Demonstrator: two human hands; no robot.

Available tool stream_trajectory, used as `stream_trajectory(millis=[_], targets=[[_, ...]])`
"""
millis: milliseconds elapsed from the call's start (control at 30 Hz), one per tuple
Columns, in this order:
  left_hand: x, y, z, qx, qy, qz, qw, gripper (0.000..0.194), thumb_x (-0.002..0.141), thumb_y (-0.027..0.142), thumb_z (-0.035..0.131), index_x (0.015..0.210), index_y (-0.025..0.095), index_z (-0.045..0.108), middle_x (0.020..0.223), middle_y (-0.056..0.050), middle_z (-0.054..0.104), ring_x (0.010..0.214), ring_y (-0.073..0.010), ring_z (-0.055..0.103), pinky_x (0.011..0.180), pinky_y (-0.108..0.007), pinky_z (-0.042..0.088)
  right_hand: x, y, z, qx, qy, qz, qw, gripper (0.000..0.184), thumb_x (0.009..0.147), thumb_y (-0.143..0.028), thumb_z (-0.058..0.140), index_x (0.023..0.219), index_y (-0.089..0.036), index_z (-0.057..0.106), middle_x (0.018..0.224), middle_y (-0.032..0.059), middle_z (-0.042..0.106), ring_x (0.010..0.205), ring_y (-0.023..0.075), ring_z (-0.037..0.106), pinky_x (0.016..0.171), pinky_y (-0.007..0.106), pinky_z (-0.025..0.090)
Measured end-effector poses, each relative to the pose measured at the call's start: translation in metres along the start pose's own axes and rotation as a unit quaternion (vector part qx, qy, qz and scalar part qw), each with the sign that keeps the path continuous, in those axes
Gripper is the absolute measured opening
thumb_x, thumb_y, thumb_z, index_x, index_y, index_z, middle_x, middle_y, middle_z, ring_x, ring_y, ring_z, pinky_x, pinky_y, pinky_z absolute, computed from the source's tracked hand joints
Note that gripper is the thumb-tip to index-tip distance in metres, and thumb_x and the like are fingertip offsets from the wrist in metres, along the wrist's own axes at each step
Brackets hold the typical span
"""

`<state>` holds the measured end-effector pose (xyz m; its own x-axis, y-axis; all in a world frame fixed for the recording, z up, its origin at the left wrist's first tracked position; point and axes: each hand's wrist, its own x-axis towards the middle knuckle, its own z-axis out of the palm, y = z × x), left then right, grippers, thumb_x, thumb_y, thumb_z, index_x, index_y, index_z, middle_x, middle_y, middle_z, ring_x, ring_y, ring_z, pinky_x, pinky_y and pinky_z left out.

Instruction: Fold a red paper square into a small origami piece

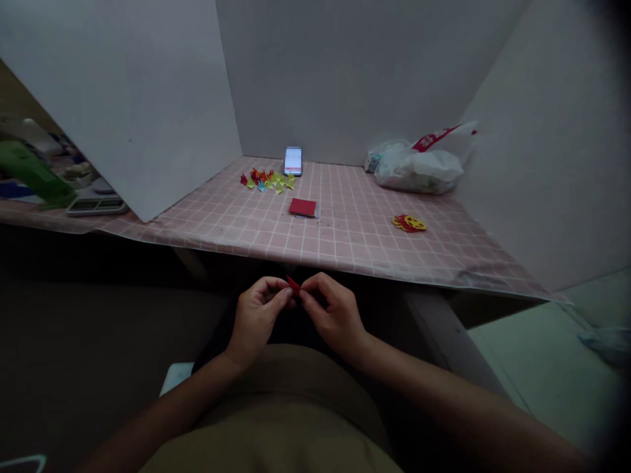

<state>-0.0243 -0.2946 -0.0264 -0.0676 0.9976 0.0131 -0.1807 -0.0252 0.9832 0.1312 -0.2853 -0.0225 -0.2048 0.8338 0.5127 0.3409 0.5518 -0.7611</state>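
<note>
Head camera: I have the worktop [365,249] across mid-frame and a plastic bag [419,172] slumped upper right, its contents hidden from me. Lower centre, the left hand [257,315] and right hand [339,316] meet, each pinched nearly closed. Upper centre, a phone [292,160] stands upright, I'd guess for easy reading; below lies a red-topped stack [302,207]. Between both hands sits a small pointed red piece [293,285], gripped from two sides probably to steady it.

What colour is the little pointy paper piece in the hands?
It's a small, pointed red paper piece, seen best in the head view.
</note>
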Motion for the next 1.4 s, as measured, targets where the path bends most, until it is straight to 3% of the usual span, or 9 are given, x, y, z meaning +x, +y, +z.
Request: stream_trajectory(millis=[300, 567, 733, 933, 1033, 1167, 1400], targets=[[-0.005, 0.005, 0.003, 0.033, -0.008, 0.015, 0.999, 0.014, 0.078, 0.028, 0.073, 0.078, 0.016, 0.065, 0.07, 0.002, 0.065, 0.063, -0.0118, 0.061, 0.063, -0.023, 0.05, -0.004, 0.004, 0.0, -0.094, -0.02, -0.115, 0.989, 0.02, 0.097, -0.016, 0.045, 0.084, -0.02, 0.06, 0.084, 0.007, 0.062, 0.076, 0.0171, 0.06, 0.068, 0.029, 0.049], [-0.007, 0.0, -0.001, 0.02, -0.032, 0.035, 0.999, 0.016, 0.088, 0.032, 0.067, 0.086, 0.017, 0.072, 0.08, -0.001, 0.07, 0.076, -0.0142, 0.064, 0.074, -0.024, 0.051, -0.006, 0.007, -0.004, -0.288, -0.051, -0.215, 0.932, 0.03, 0.1, -0.018, 0.042, 0.094, -0.022, 0.071, 0.085, 0.0086, 0.07, 0.071, 0.0189, 0.059, 0.066, 0.034, 0.046], [-0.007, 0.001, -0.002, 0.015, -0.035, 0.024, 0.999, 0.015, 0.084, 0.032, 0.072, 0.086, 0.017, 0.073, 0.083, -0.001, 0.072, 0.079, -0.0151, 0.065, 0.074, -0.024, 0.052, -0.006, 0.007, -0.005, -0.3, -0.049, -0.259, 0.917, 0.029, 0.1, -0.016, 0.043, 0.093, -0.021, 0.072, 0.088, 0.0098, 0.07, 0.072, 0.0192, 0.06, 0.067, 0.035, 0.047], [-0.005, 0.007, -0.005, 0.053, -0.024, 0.024, 0.998, 0.016, 0.084, 0.032, 0.07, 0.084, 0.016, 0.072, 0.078, -0.002, 0.072, 0.071, -0.0157, 0.065, 0.07, -0.026, 0.053, -0.001, 0.0, -0.007, -0.123, -0.007, -0.135, 0.983, 0.017, 0.099, -0.022, 0.05, 0.102, -0.02, 0.067, 0.097, 0.01, 0.067, 0.086, 0.0193, 0.064, 0.074, 0.032, 0.054], [-0.004, 0.01, -0.007, 0.073, -0.045, 0.027, 0.996, 0.016, 0.084, 0.032, 0.069, 0.084, 0.016, 0.072, 0.079, -0.003, 0.072, 0.071, -0.0161, 0.066, 0.07, -0.027, 0.055, 0.006, -0.002, -0.009, -0.025, -0.02, -0.03, 0.999, 0.008, 0.093, -0.022, 0.057, 0.095, -0.02, 0.065, 0.085, 0.0052, 0.065, 0.077, 0.0178, 0.062, 0.069, 0.031, 0.051], [-0.003, 0.01, -0.007, 0.081, -0.076, 0.023, 0.994, 0.015, 0.084, 0.032, 0.069, 0.085, 0.017, 0.072, 0.079, -0.002, 0.072, 0.071, -0.0157, 0.067, 0.07, -0.027, 0.055, 0.01, -0.002, -0.007, 0.122, -0.101, 0.129, 0.979, 0.011, 0.089, -0.025, 0.062, 0.079, -0.02, 0.062, 0.074, 0.0007, 0.064, 0.067, 0.0148, 0.059, 0.062, 0.027, 0.048], [-0.001, 0.005, -0.01, 0.092, -0.081, 0.024, 0.992, 0.016, 0.087, 0.032, 0.066, 0.086, 0.017, 0.068, 0.073, 0.0, 0.067, 0.067, -0.0136, 0.062, 0.065, -0.024, 0.051, 0.006, -0.002, -0.002, 0.165, -0.107, 0.155, 0.968, 0.012, 0.085, -0.022, 0.062, 0.074, -0.019, 0.058, 0.071, -0.0008, 0.062, 0.066, 0.0132, 0.056, 0.06, 0.026, 0.045]])
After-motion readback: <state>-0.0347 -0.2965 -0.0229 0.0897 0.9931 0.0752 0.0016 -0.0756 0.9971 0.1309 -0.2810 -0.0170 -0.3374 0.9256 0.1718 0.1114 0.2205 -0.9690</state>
